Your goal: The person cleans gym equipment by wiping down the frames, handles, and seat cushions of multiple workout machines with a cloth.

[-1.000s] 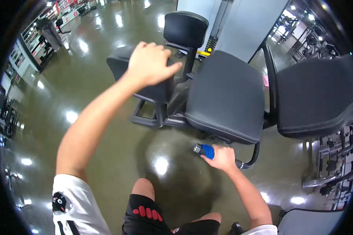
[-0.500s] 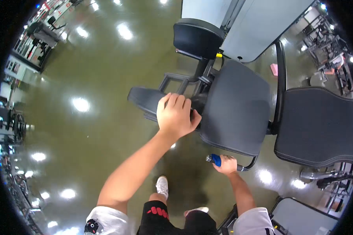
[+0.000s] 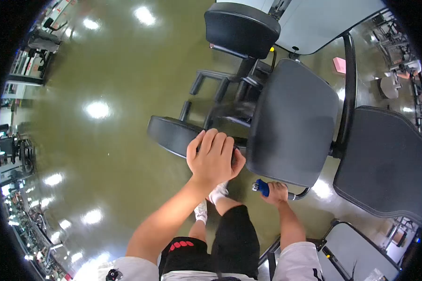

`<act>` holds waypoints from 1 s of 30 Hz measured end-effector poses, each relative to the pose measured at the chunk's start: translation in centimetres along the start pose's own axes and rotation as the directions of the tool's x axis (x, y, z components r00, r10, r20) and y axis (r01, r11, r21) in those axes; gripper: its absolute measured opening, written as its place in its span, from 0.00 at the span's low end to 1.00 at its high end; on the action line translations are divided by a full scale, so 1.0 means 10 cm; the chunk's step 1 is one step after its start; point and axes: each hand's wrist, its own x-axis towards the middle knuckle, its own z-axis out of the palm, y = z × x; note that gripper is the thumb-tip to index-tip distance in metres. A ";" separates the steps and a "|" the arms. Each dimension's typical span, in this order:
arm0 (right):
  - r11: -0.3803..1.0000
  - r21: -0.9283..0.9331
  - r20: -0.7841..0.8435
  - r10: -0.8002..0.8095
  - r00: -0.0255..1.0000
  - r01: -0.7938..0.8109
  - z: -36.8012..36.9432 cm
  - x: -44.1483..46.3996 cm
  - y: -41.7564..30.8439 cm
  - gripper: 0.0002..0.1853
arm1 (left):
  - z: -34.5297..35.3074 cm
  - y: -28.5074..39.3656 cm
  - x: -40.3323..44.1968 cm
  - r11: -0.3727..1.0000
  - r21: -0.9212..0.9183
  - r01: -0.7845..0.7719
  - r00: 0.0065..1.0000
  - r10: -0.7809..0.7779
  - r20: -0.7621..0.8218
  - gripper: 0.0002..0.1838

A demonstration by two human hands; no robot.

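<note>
My left hand [image 3: 213, 157] lies over the inner end of a black padded arm [image 3: 171, 134] on a gym machine, its fingers bent over the edge; what the fingertips touch is hidden. Lower right, my right hand [image 3: 275, 193] is wrapped round the side handle [image 3: 299, 194] below the seat. Something blue [image 3: 262, 188] shows beside its thumb, by the handle's silver end. Between and beyond both hands is the dark grey seat [image 3: 293, 124], with the backrest [image 3: 384, 159] to its right.
A second black pad [image 3: 241, 30] stands at the machine's far end, above metal frame bars [image 3: 215, 77]. A white panel [image 3: 319, 23] rises behind. A pink block [image 3: 339, 65] lies on the floor. My legs and shoes [image 3: 200, 211] are close below the machine.
The padded arm under my left hand has swung toward me, away from the frame bars. One of my feet has stepped forward near it. My right hand keeps its hold on the handle.
</note>
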 end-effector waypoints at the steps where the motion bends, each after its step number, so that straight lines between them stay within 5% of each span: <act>1: 0.999 -0.021 0.070 0.030 0.997 -0.028 0.02 -0.01 0.00 0.23 | 0.00 0.00 -0.01 1.000 0.000 0.007 1.000 -0.007 0.001 0.09; 5: 0.987 -0.132 0.210 0.115 0.971 -0.088 -0.14 0.01 -0.08 0.26 | -0.07 -0.03 0.03 1.000 0.004 0.003 0.989 -0.004 0.149 0.12; 11: 0.995 -0.051 0.336 0.094 0.937 -0.081 -0.23 0.04 -0.13 0.30 | -0.21 -0.25 0.19 0.988 -0.091 -0.124 0.962 0.142 0.232 0.12; 13: 0.998 -0.062 0.080 0.006 0.997 -0.001 -0.20 -0.02 -0.20 0.32 | -0.29 -0.45 0.37 0.940 -0.339 -0.044 0.877 0.199 0.438 0.11; 17: 0.991 0.081 0.456 0.058 0.888 -0.106 -0.48 0.11 -0.18 0.30 | -0.27 -1.04 0.59 0.946 -0.271 0.178 0.835 0.001 0.550 0.11; 19: 0.991 0.103 0.464 0.023 0.886 -0.080 -0.68 0.33 -0.33 0.26 | -0.24 -1.23 0.59 0.931 -0.296 0.213 0.816 -0.003 0.578 0.10; 23: 0.869 0.334 0.502 0.164 0.849 -0.365 -1.00 0.69 -0.83 0.20 | -0.22 -1.32 0.60 0.884 -0.387 0.263 0.795 0.029 0.606 0.08; 26: 0.695 0.487 0.652 0.113 0.749 -0.529 -1.32 0.92 -1.13 0.16 | -0.21 -1.34 0.61 0.867 -0.418 0.272 0.794 0.044 0.606 0.07; 30: 0.704 0.582 0.510 0.073 0.857 -0.406 -1.62 1.23 -1.21 0.13 | -0.22 -1.41 0.70 0.812 -0.543 0.216 0.803 0.169 0.572 0.08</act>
